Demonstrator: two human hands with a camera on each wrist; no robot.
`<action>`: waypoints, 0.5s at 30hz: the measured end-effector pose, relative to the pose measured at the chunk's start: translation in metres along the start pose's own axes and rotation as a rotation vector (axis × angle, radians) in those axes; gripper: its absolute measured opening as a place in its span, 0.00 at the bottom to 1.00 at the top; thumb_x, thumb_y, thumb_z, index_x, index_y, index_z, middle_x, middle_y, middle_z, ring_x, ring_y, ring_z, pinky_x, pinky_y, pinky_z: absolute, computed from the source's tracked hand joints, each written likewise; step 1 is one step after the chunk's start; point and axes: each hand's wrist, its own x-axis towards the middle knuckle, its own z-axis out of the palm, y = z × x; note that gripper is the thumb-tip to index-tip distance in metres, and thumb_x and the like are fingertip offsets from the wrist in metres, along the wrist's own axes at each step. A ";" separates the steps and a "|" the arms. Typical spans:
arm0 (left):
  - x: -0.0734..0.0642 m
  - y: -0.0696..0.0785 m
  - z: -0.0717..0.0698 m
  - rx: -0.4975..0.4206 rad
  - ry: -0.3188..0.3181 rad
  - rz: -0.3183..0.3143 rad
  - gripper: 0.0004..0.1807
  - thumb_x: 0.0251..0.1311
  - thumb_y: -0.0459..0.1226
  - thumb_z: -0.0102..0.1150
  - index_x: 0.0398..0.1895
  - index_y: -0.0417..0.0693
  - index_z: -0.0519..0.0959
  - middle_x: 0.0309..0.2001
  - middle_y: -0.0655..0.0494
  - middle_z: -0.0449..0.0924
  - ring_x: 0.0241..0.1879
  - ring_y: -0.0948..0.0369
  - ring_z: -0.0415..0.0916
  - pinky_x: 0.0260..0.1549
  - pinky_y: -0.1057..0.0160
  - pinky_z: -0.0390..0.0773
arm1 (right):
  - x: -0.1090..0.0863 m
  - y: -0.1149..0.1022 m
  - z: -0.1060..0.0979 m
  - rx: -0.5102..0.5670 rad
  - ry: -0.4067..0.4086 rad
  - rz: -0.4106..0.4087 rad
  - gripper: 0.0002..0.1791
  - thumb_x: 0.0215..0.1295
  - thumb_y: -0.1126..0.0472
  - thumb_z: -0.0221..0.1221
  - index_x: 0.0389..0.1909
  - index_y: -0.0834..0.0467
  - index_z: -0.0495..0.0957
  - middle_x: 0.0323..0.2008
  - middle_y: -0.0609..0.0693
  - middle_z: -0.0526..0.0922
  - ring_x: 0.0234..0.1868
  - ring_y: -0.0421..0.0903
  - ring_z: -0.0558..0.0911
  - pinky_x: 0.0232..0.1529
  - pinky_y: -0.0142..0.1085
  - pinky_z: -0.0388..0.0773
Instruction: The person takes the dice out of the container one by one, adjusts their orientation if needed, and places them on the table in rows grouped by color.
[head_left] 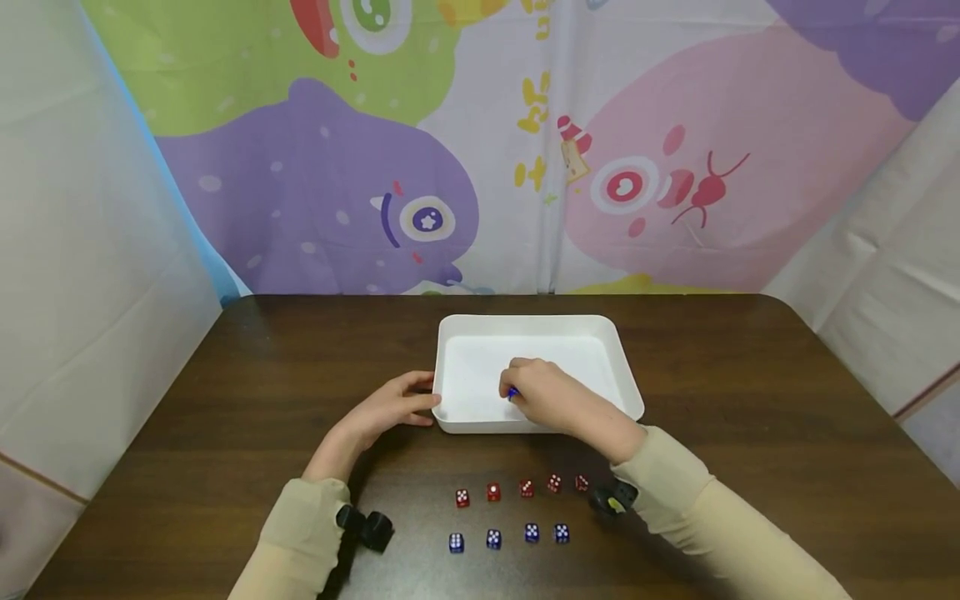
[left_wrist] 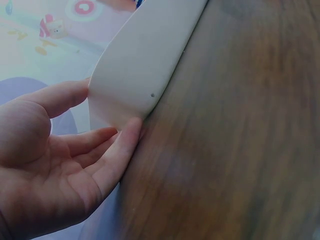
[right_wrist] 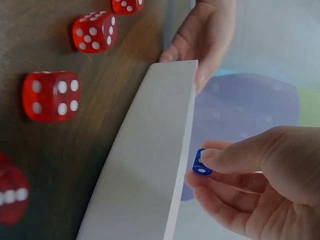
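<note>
A blue die (right_wrist: 201, 162) with white pips is pinched between the thumb and fingers of my right hand (head_left: 551, 395), over the white tray (head_left: 480, 427). My left hand (head_left: 395, 403) touches the tray's left end; in the left wrist view its thumb lies at the rim and its fingertips against the outer wall. Nearer me on the table lies a row of several red dice, among them a red die (head_left: 462, 498) at the row's left end. Below it runs a row of several blue dice, with another blue die (head_left: 456, 543) at its left end.
The dark wooden table (head_left: 225, 467) carries the tray toward its far side. Behind it hangs a curtain (head_left: 300, 200) with cartoon figures, and white cloth (head_left: 97, 250) closes off both sides. The dice rows lie between my forearms.
</note>
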 end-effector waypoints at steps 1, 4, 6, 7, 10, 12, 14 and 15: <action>0.000 0.000 0.000 0.000 -0.001 -0.001 0.30 0.56 0.34 0.48 0.59 0.32 0.52 0.59 0.37 0.52 0.47 0.50 0.66 0.42 0.56 0.73 | -0.003 0.001 -0.001 0.008 0.015 0.000 0.05 0.50 0.71 0.55 0.27 0.59 0.77 0.28 0.48 0.75 0.28 0.41 0.74 0.28 0.30 0.73; 0.000 0.001 0.000 0.000 0.001 -0.002 0.30 0.56 0.34 0.48 0.59 0.32 0.52 0.59 0.36 0.52 0.47 0.49 0.66 0.42 0.55 0.73 | -0.013 0.003 -0.001 0.035 0.058 -0.007 0.05 0.50 0.70 0.56 0.26 0.59 0.77 0.27 0.47 0.74 0.27 0.40 0.73 0.28 0.30 0.72; -0.001 0.001 0.000 0.002 0.003 -0.005 0.30 0.56 0.34 0.49 0.59 0.32 0.51 0.59 0.36 0.52 0.47 0.49 0.66 0.43 0.55 0.72 | -0.020 0.004 -0.001 0.054 0.073 -0.012 0.05 0.50 0.70 0.56 0.27 0.58 0.76 0.27 0.46 0.74 0.27 0.39 0.72 0.28 0.29 0.72; -0.001 0.001 0.000 0.002 0.003 -0.006 0.30 0.56 0.35 0.49 0.59 0.32 0.51 0.59 0.36 0.52 0.47 0.49 0.66 0.43 0.55 0.72 | -0.023 0.005 -0.001 0.062 0.080 -0.014 0.05 0.50 0.70 0.56 0.27 0.58 0.76 0.27 0.45 0.74 0.27 0.38 0.72 0.28 0.29 0.72; 0.000 0.001 0.000 0.004 0.004 -0.006 0.30 0.56 0.35 0.49 0.59 0.32 0.51 0.59 0.37 0.52 0.47 0.48 0.66 0.43 0.55 0.72 | -0.031 0.007 -0.001 0.074 0.096 -0.026 0.05 0.50 0.71 0.56 0.27 0.58 0.76 0.27 0.45 0.74 0.27 0.38 0.72 0.28 0.29 0.72; 0.000 0.001 -0.001 0.004 0.003 -0.005 0.30 0.56 0.34 0.49 0.59 0.32 0.51 0.59 0.36 0.52 0.47 0.48 0.66 0.43 0.55 0.72 | -0.035 0.008 -0.002 0.072 0.108 -0.033 0.05 0.50 0.71 0.56 0.27 0.58 0.77 0.27 0.44 0.74 0.27 0.38 0.73 0.28 0.29 0.72; 0.001 0.000 0.000 0.003 0.000 -0.004 0.30 0.56 0.34 0.49 0.59 0.32 0.51 0.59 0.36 0.52 0.47 0.49 0.67 0.43 0.55 0.73 | -0.040 0.008 -0.002 0.069 0.119 -0.040 0.05 0.50 0.71 0.56 0.26 0.58 0.77 0.27 0.45 0.74 0.28 0.39 0.73 0.29 0.30 0.73; 0.001 0.000 0.000 0.000 -0.001 -0.003 0.30 0.56 0.34 0.49 0.59 0.32 0.52 0.58 0.36 0.52 0.47 0.49 0.67 0.42 0.55 0.73 | -0.042 0.009 -0.002 0.068 0.123 -0.040 0.05 0.50 0.71 0.56 0.26 0.58 0.77 0.27 0.45 0.74 0.28 0.39 0.73 0.29 0.30 0.73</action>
